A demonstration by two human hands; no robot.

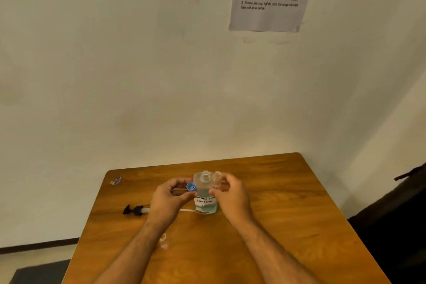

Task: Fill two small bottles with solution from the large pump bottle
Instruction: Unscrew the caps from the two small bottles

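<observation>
My left hand (pixel 171 193) pinches the blue cap (pixel 191 186); my right hand (pixel 230 191) grips a small bottle (pixel 216 180) upright, just beside the open large bottle (pixel 205 193) on the table (pixel 288 203). Next — keep the small one level and its mouth clear — I pour slowly.

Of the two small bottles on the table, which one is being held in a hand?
The small bottle beside the large bottle, held upright in the right hand. The other small bottle lies untouched near the left forearm.

On the desk (pixel 288 203) the large bottle (pixel 205 200) stands centrally; the pump head (pixel 136 210) lies to its left, another small bottle (pixel 116 180) farther back-left.
</observation>
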